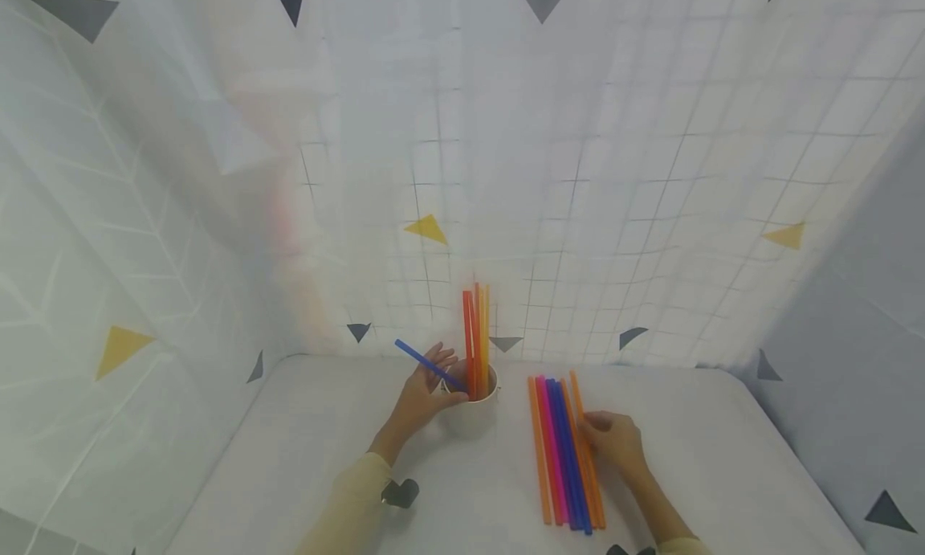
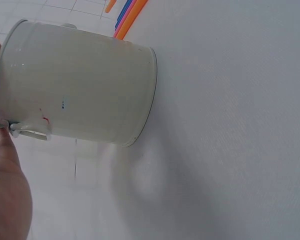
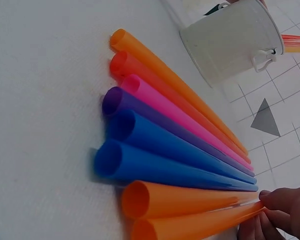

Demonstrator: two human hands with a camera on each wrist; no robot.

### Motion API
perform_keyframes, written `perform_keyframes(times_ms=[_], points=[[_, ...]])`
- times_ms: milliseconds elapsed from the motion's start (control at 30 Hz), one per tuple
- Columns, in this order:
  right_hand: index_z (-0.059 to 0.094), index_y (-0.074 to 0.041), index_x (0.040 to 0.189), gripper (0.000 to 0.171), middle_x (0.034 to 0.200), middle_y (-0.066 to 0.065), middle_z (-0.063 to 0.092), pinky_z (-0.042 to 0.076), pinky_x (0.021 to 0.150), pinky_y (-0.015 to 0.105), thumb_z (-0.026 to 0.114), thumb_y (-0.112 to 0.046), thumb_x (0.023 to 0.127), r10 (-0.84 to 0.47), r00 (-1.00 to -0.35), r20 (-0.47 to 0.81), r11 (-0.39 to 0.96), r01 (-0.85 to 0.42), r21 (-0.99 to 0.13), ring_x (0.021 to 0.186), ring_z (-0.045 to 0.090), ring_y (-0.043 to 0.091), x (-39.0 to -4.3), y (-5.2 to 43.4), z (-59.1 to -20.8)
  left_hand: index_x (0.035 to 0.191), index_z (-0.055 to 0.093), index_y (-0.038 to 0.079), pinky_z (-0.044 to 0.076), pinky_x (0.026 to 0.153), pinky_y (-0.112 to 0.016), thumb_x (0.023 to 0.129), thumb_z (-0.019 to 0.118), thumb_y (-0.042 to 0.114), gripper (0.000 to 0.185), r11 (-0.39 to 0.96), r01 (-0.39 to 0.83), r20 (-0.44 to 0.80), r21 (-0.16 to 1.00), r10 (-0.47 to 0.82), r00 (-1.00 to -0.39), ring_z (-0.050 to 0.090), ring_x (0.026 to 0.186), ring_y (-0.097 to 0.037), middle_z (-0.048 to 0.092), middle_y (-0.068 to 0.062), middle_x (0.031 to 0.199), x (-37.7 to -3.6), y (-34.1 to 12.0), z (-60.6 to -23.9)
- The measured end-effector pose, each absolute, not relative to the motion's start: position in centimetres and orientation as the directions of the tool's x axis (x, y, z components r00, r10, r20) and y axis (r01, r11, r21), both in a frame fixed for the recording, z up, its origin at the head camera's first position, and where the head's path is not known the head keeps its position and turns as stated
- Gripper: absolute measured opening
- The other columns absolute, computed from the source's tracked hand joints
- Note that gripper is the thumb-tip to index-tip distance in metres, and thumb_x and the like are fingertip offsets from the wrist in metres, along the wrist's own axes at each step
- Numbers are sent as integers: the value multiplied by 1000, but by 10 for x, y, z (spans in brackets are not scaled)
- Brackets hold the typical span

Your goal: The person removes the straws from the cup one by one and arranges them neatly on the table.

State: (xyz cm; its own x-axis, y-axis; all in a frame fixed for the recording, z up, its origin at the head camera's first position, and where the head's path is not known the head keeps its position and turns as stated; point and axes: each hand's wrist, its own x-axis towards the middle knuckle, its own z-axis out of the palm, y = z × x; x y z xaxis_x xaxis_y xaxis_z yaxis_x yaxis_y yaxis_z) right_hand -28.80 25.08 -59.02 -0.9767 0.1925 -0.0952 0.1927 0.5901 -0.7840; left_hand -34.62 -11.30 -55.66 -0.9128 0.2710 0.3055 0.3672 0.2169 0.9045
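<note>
A blue straw (image 1: 414, 355) leans out over the left side of a small pale bucket (image 1: 471, 418). It crosses my left hand (image 1: 413, 401) between thumb and fingers. The thumb tip touches the bucket's rim near a side handle (image 2: 32, 132), and the other fingers stretch out behind the rim. On the right, my right hand (image 1: 614, 442) pinches an orange straw (image 3: 190, 225) between thumb and fingers near its far end. That straw is the rightmost of a side-by-side row holding orange, red, pink (image 3: 160, 102), purple and blue straws (image 3: 175, 160).
Red straws (image 1: 468, 330) and yellow-orange straws (image 1: 486, 330) stand upright inside the bucket. The white table (image 1: 303, 442) backs onto a hanging sheet (image 1: 592, 258) printed with a grid and triangles. More printed sheeting hangs on both sides.
</note>
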Motion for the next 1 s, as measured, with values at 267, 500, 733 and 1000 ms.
perform_keyframes(times_ms=[267,500,733,1000], points=[[65,4,118,43,114,22,67,59,74,37,68,-30,92,185,-979,-88,620,186,-762,94,67,28,-286,247,-586,154,24,22,33,109,-38,78,84,27,97,222,378,316,899,271,-909,44,135,-14,46,-8,148,-348,-113,-559],[65,6,116,39,111,22,67,59,70,36,68,-25,92,181,-981,-70,631,170,-757,89,68,26,-282,244,-583,154,24,24,33,109,-36,78,84,26,96,232,367,305,901,262,-916,43,135,-12,46,-7,148,-348,-113,-560],[64,6,118,41,111,22,67,59,70,34,66,-27,93,181,-980,-84,629,181,-756,90,68,26,-283,244,-583,154,24,23,34,109,-35,79,83,22,95,234,370,309,899,260,-915,43,135,-12,47,-4,148,-345,-112,-557],[62,4,122,44,115,22,66,59,74,38,64,-30,95,198,-976,-86,622,193,-759,94,67,29,-286,247,-583,154,24,22,34,108,-39,78,84,25,96,239,382,319,893,262,-911,43,135,-16,46,-9,147,-347,-113,-558]])
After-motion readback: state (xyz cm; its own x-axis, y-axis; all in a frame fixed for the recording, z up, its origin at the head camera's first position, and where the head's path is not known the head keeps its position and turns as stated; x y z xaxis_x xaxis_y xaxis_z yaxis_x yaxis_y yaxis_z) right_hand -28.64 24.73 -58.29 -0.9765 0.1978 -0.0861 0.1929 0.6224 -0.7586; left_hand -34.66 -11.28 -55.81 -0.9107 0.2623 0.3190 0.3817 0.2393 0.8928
